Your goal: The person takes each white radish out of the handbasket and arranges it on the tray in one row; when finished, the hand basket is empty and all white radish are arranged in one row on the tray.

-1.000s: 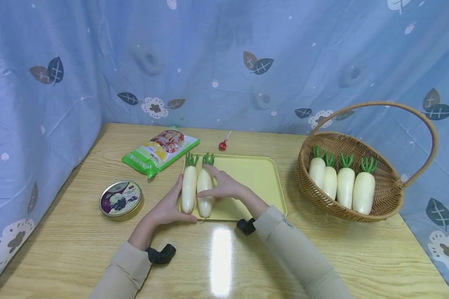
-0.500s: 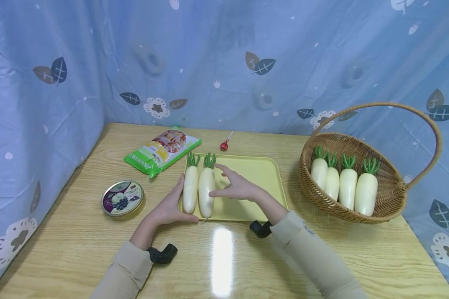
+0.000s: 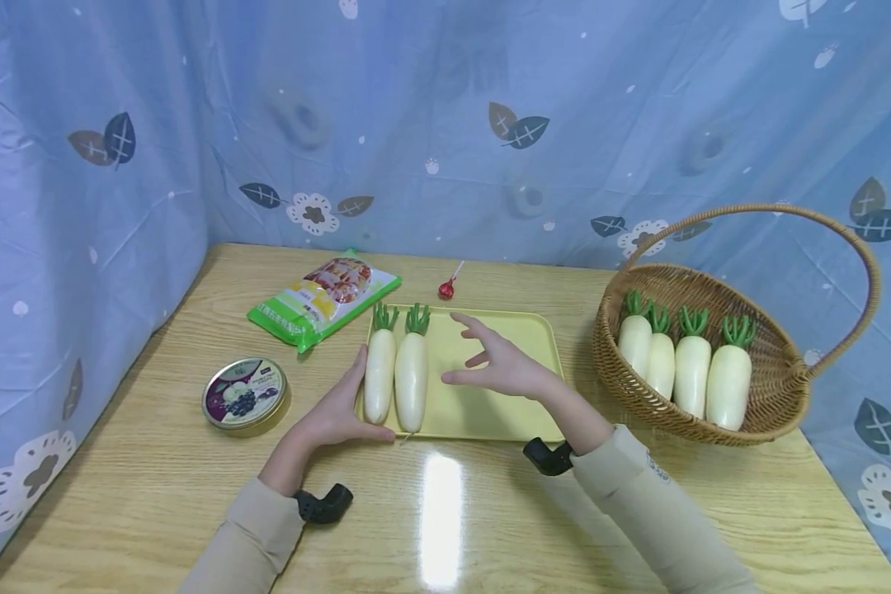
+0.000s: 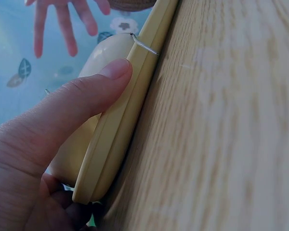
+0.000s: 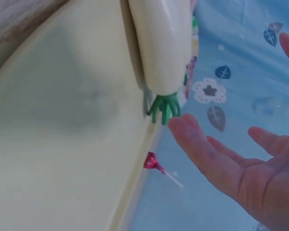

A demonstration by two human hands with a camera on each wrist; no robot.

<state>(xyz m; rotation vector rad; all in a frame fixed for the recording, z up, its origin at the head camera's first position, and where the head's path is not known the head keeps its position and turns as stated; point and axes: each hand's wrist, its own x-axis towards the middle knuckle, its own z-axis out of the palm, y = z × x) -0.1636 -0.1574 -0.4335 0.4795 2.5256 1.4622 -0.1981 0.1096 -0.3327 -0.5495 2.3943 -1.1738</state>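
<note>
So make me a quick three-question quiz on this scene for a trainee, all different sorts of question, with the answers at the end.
1. How many white radishes lie on the yellow tray?
2. True or false: the right hand is holding nothing.
3. What is the thumb of the left hand touching?
A. the round tin
B. the yellow tray's rim
C. the green-and-white bag

Key
1. Two, side by side.
2. True: its fingers are spread, with nothing between them.
3. B
</note>
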